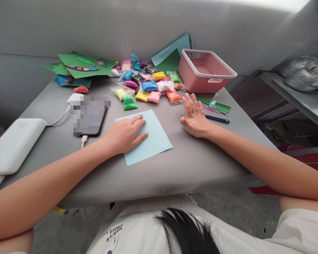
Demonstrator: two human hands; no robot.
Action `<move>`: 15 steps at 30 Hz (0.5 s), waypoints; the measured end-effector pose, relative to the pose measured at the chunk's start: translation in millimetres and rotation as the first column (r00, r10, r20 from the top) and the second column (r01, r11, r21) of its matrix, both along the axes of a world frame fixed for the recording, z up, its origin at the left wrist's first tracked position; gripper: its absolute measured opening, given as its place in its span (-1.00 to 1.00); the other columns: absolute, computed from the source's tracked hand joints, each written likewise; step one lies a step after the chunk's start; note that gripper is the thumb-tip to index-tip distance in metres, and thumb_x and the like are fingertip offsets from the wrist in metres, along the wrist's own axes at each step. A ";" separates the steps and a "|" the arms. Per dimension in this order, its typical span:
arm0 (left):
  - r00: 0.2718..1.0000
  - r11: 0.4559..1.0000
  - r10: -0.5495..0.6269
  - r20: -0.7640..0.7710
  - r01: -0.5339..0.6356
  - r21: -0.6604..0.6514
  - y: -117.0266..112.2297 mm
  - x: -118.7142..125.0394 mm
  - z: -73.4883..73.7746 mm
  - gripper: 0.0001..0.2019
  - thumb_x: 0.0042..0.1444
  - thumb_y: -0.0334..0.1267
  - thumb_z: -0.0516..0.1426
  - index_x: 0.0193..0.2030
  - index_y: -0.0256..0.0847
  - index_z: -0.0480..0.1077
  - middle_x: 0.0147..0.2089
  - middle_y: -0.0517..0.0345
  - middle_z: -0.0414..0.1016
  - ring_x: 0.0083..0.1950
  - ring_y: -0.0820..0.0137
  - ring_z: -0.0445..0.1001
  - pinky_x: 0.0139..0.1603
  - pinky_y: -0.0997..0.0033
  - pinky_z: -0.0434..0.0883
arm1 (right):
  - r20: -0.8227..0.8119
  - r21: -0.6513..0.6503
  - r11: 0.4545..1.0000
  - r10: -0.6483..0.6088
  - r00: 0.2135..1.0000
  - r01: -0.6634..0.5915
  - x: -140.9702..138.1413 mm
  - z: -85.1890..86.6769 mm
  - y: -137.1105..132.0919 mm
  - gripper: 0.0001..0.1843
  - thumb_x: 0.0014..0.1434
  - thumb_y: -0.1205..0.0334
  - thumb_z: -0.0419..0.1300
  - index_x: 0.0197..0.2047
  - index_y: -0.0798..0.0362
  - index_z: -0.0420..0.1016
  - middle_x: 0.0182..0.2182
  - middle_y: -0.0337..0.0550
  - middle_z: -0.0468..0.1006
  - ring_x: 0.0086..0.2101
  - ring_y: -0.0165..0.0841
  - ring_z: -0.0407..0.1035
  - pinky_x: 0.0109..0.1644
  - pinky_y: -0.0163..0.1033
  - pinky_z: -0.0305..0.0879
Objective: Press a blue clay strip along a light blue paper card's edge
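A light blue sheet of paper [153,141] lies on the grey table [196,165] in front of me. My left hand [125,133] rests flat on its left part, fingers stretched out and holding nothing. To the right of the sheet, my right hand [194,115] lies palm down on the table with fingers straight; a bit of blue shows under its left edge, too small to name. A blue pen [217,119] lies just right of that hand.
Several small bags of coloured clay [148,88] lie behind the sheet. A pink basket [206,70] stands at the back right, green paper cut-outs [81,67] at the back left. A phone [91,118] and white power bank [13,144] lie at left.
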State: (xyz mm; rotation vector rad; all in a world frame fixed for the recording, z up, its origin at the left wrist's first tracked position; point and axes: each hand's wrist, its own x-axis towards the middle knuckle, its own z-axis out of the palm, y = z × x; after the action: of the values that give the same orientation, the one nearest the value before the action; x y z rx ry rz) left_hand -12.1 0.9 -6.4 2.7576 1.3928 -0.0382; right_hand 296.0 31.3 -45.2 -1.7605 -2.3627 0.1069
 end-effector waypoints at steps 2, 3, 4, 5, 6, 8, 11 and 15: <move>1.000 1.000 -0.006 0.010 0.006 0.003 0.0 -0.1 -0.7 -0.46 0.38 0.05 -0.13 0.31 -0.20 0.29 0.50 0.06 0.15 0.28 0.02 0.42 0.10 0.09 0.45 | 0.029 -0.055 0.998 0.012 1.000 -0.010 0.7 1.2 -18.3 0.03 0.27 -0.43 -0.40 0.53 0.13 -0.51 0.52 0.01 -0.49 0.46 0.00 -0.63 0.48 0.32 -0.48; 1.000 1.000 -0.009 0.017 0.009 0.004 0.2 -0.1 -1.0 -0.46 0.38 0.05 -0.13 0.31 -0.21 0.29 0.50 0.05 0.15 0.28 0.02 0.42 0.10 0.09 0.45 | 0.046 -0.074 0.997 0.036 0.998 -0.032 1.7 1.7 -31.1 0.03 0.27 -0.43 -0.40 0.53 0.12 -0.53 0.52 0.01 -0.49 0.46 0.00 -0.62 0.48 0.32 -0.46; 1.000 1.000 -0.010 0.022 0.010 0.003 0.4 -0.1 -1.3 -0.46 0.38 0.05 -0.12 0.31 -0.21 0.30 0.50 0.04 0.15 0.27 0.01 0.42 0.10 0.08 0.44 | 0.061 -0.084 0.994 0.069 0.996 -0.064 3.1 2.2 -45.3 0.02 0.27 -0.43 -0.41 0.53 0.09 -0.56 0.52 0.00 -0.49 0.46 0.00 -0.61 0.48 0.33 -0.43; 1.000 1.000 -0.010 0.024 0.010 0.002 0.7 0.0 -1.6 -0.46 0.38 0.06 -0.12 0.31 -0.22 0.30 0.50 0.03 0.15 0.27 0.00 0.43 0.10 0.07 0.45 | 0.071 -0.087 0.992 0.101 0.992 -0.095 4.6 2.7 -60.0 0.00 0.28 -0.43 -0.42 0.52 0.07 -0.60 0.52 -0.01 -0.48 0.46 -0.01 -0.60 0.48 0.33 -0.40; 1.000 1.000 -0.008 0.024 0.008 0.002 1.0 0.0 -1.9 -0.46 0.38 0.05 -0.12 0.31 -0.22 0.30 0.50 0.02 0.15 0.27 -0.01 0.43 0.09 0.06 0.45 | 0.078 -0.088 0.988 0.130 0.988 -0.124 6.1 3.3 -74.2 -0.01 0.27 -0.43 -0.44 0.52 0.04 -0.63 0.52 -0.01 -0.48 0.46 -0.02 -0.59 0.48 0.33 -0.38; 1.000 1.000 -0.003 0.021 0.003 0.007 1.6 -0.2 -3.2 -0.47 0.38 0.05 -0.10 0.30 -0.22 0.30 0.49 0.00 0.15 0.25 -0.02 0.44 0.07 0.05 0.46 | 0.085 -0.087 0.982 0.174 0.981 -0.167 8.6 4.5 -97.4 0.00 0.24 -0.45 -0.49 0.51 0.00 -0.69 0.52 -0.03 -0.49 0.47 -0.04 -0.57 0.48 0.33 -0.35; 0.997 0.998 -0.043 0.059 0.040 0.049 2.5 -1.4 -7.2 -0.50 0.38 0.03 -0.06 0.27 -0.23 0.34 0.45 -0.04 0.25 0.22 -0.01 0.46 0.03 0.06 0.48 | 0.088 -0.091 0.980 0.184 0.979 -0.176 9.1 5.0 -107.9 0.02 0.20 -0.48 -0.53 0.50 -0.03 -0.71 0.52 -0.03 -0.49 0.47 -0.05 -0.57 0.48 0.33 -0.33; 0.931 0.933 -0.340 0.136 0.316 0.170 1.3 -1.8 -12.2 -0.61 0.38 -0.32 -0.12 0.17 -0.12 0.44 0.28 0.07 0.48 0.08 0.18 0.52 -0.02 0.19 0.47 | 0.092 -0.083 0.993 0.095 0.991 -0.087 2.4 4.8 -78.4 0.06 0.21 -0.50 -0.49 0.52 0.05 -0.61 0.52 0.02 -0.46 0.46 -0.02 -0.61 0.48 0.33 -0.38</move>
State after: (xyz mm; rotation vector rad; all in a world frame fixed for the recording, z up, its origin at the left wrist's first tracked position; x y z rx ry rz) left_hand -13.9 2.2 -18.7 3.0016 0.9171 0.2818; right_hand 298.4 -47.2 -40.4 -1.7284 -2.5410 0.1331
